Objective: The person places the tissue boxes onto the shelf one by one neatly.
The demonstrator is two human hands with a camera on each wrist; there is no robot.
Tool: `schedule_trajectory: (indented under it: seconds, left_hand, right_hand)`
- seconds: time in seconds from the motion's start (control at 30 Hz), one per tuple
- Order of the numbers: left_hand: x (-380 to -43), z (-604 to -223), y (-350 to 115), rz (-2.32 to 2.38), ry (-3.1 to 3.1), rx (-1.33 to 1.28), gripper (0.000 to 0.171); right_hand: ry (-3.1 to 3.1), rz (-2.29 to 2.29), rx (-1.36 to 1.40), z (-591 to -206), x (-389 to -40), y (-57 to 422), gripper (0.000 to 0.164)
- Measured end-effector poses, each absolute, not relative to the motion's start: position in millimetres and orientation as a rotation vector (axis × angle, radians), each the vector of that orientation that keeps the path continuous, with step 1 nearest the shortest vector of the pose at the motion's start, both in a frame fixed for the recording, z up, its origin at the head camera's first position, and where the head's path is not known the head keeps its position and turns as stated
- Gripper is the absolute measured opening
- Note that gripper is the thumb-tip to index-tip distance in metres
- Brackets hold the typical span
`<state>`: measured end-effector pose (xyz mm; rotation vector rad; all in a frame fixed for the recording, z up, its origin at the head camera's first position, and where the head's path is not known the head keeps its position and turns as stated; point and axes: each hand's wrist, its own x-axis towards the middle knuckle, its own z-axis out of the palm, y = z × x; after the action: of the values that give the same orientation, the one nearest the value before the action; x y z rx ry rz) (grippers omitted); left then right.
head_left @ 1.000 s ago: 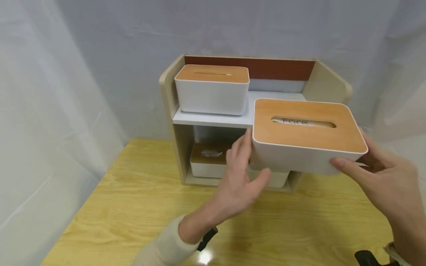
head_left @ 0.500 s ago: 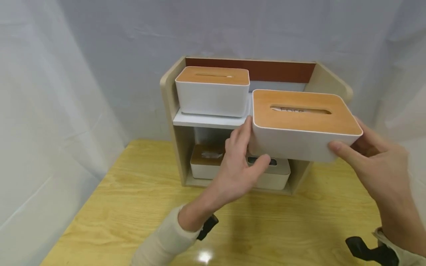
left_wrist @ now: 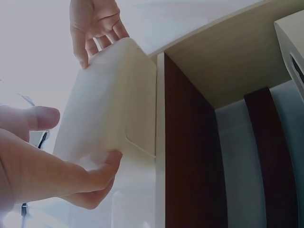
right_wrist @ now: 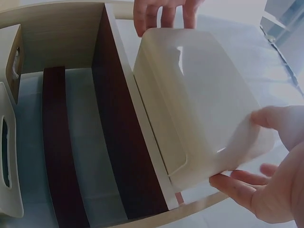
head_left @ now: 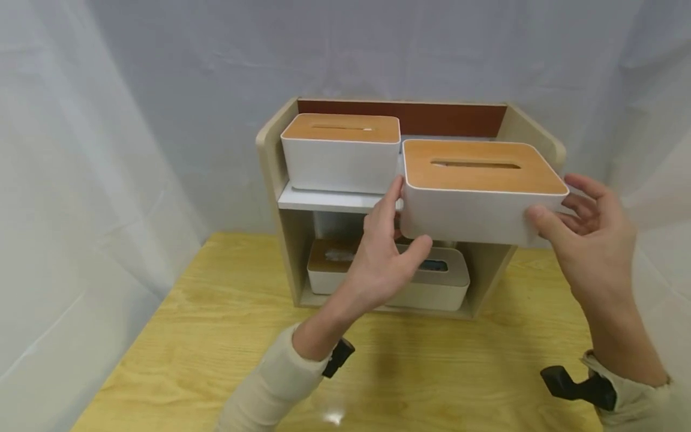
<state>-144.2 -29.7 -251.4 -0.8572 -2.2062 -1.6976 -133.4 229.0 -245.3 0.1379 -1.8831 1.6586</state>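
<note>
A white tissue box (head_left: 464, 216) with a light wooden, slotted lid is at the right of the upper shelf board (head_left: 332, 201), its near side jutting past the front edge. My right hand (head_left: 594, 240) holds its right end, thumb on the front face and fingers at the end. My left hand (head_left: 380, 258) touches the left end with its fingertips; its thumb (left_wrist: 42, 118) stands away from the front face in the left wrist view. From below, the right wrist view shows the box's smooth underside (right_wrist: 161, 118) lying along the board's edge.
A matching tissue box (head_left: 342, 165) occupies the upper left. Below stand a brown-lidded box (head_left: 326, 282), partly behind my left arm, and a pale-lidded one (head_left: 432, 294). The shelf unit's side panels (head_left: 531, 129) flank the upper level. It stands on a wooden table (head_left: 178, 336) before white curtains.
The tissue box has moved away from me and slightly left, onto the upper level's front. My right hand has gone with it, its fingers looser. The left hand has shifted only slightly.
</note>
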Motion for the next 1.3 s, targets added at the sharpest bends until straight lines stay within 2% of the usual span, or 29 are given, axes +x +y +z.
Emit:
schedule_trajectory:
  seconds: [0.13, 0.37, 0.7, 0.93, 1.1, 1.3]
  left_hand:
    - [-148.5, -252.6, -29.0, -1.743, -2.172, -0.837, 0.082]
    - [-151.5, -255.2, -30.3, -1.72, -2.189, -0.781, 0.078]
    - [-164.3, -260.3, -33.0, -1.648, -2.17, -0.77, 0.074]
    - [-167.8, -260.1, -36.4, -1.55, -2.199, -0.773, 0.077]
    - [-169.0, -260.1, -36.8, -1.471, -2.231, -0.812, 0.078]
    - [-170.9, -258.5, -35.4, -1.394, -2.327, -0.791, 0.077]
  right_hand:
    - [-1.63, 1.869, 0.227, -247.3, -138.7, 223.3, 0.055]
    - [-1.617, 1.711, 0.314, -254.6, -147.7, 215.3, 0.041]
    - [-1.627, 1.638, 0.304, -265.6, -154.3, 212.8, 0.035]
    - [-1.841, 1.401, 0.214, -267.4, -147.6, 207.5, 0.043]
    - [-1.917, 1.389, 0.226, -268.0, -144.1, 203.3, 0.052]
    - [-1.993, 1.38, 0.212, -267.1, -148.0, 201.4, 0.053]
